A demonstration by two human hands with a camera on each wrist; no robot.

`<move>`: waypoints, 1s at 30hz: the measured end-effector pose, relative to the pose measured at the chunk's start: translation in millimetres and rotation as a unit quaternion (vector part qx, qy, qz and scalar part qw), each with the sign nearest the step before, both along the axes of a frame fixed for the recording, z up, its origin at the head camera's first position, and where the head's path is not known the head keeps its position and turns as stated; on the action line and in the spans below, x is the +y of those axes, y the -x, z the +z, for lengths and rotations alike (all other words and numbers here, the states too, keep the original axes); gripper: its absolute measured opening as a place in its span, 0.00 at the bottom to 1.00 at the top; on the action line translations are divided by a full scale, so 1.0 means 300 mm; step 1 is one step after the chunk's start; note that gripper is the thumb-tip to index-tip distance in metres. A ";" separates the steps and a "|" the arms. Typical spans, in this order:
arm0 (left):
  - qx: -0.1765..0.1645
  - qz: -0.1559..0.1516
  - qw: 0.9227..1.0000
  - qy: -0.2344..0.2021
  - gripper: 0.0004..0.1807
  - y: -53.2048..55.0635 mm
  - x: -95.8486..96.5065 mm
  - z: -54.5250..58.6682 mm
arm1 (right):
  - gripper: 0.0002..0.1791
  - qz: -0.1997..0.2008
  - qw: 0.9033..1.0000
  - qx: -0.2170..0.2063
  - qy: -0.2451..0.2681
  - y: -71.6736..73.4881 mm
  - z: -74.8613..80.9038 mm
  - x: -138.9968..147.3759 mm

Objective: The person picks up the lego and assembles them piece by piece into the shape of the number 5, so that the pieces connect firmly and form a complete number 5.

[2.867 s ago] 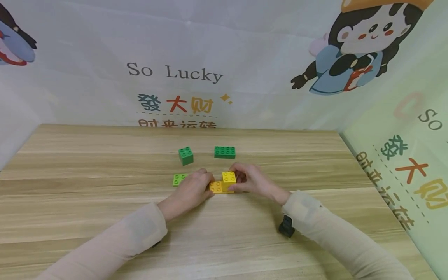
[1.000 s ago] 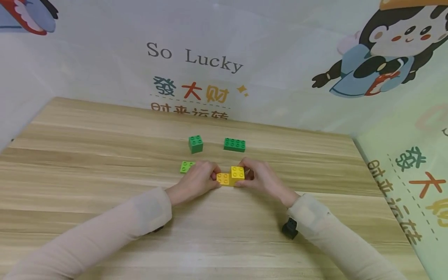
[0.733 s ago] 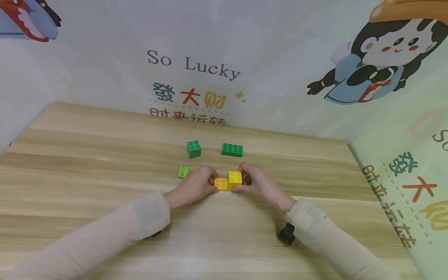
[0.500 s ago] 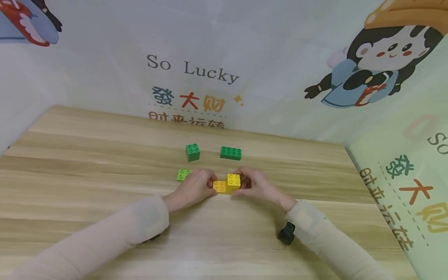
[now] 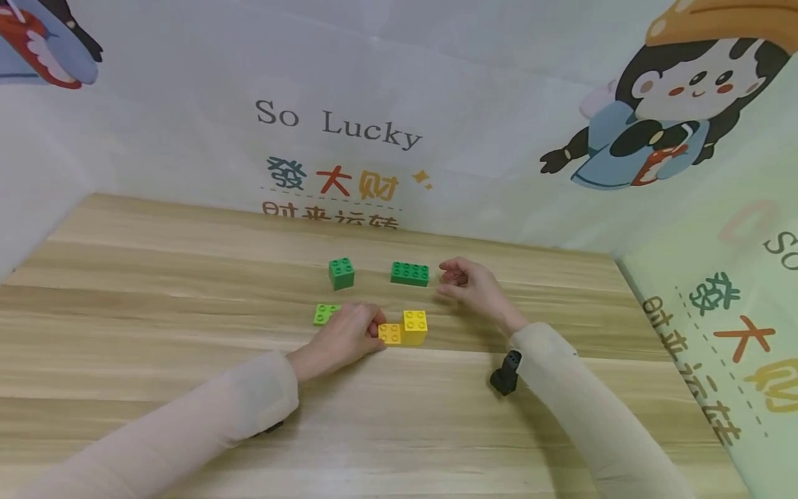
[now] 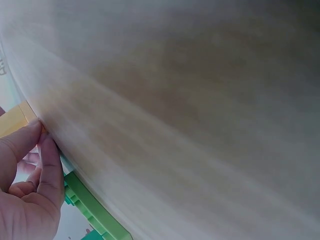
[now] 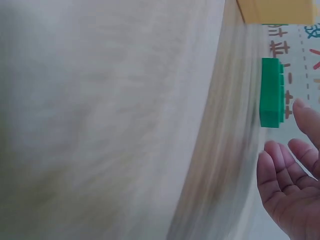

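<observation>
My left hand [image 5: 349, 333] pinches the left end of a light-orange building brick [image 5: 389, 334] lying on the table. On that brick's right part sits a yellow square brick [image 5: 414, 327]. In the left wrist view, thumb and fingertips meet on the orange brick [image 6: 14, 120]. My right hand [image 5: 475, 287] is apart from the bricks, just right of a dark green long brick [image 5: 409, 273]. Its fingers are loosely bent with nothing between them, and the right wrist view shows a gap between them and the green brick [image 7: 270, 92].
A light green brick [image 5: 324, 314] lies behind my left hand, which partly covers it. A green square brick [image 5: 341, 273] stands farther back on the wooden table [image 5: 187, 277]. A printed cloth wall [image 5: 486, 125] rises behind the table.
My right hand has let go of the yellow brick and moved back and to the right, beside the dark green long brick. The left hand keeps its pinch on the orange brick.
</observation>
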State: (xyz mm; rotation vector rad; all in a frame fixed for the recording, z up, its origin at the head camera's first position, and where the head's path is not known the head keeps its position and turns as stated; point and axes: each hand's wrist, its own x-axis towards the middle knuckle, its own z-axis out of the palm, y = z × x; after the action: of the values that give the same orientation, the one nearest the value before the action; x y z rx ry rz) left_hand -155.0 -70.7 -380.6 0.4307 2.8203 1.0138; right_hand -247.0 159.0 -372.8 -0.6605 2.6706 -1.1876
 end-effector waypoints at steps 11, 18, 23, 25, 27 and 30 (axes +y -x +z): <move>0.006 -0.013 1.000 0.001 0.14 0.001 -0.002 -0.006 | 0.25 -0.003 0.999 0.006 -0.035 0.062 -0.021 -0.083; 0.013 -0.021 1.000 0.006 0.13 0.009 -0.007 -0.008 | 0.23 -0.002 0.999 0.005 -0.046 0.068 -0.023 -0.104; 0.013 -0.021 1.000 0.006 0.14 0.009 -0.007 -0.005 | 0.20 -0.004 0.998 0.008 -0.056 0.068 -0.025 -0.106; 0.012 -0.021 1.000 0.006 0.14 0.009 -0.005 -0.005 | 0.20 -0.007 0.998 0.010 -0.056 0.068 -0.028 -0.104; 0.014 -0.020 1.000 0.006 0.14 0.009 -0.004 -0.005 | 0.19 -0.008 0.998 0.012 -0.056 0.066 -0.030 -0.101; 0.015 -0.017 1.000 0.007 0.14 0.010 -0.003 -0.006 | 0.19 -0.010 0.999 0.010 -0.048 0.058 -0.029 -0.096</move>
State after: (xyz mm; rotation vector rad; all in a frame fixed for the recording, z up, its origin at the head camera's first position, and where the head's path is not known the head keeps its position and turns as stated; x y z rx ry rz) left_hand -157.9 -71.5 -382.5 0.4965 2.8345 0.9901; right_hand -264.4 130.4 -381.6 -0.6356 2.7380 -1.0543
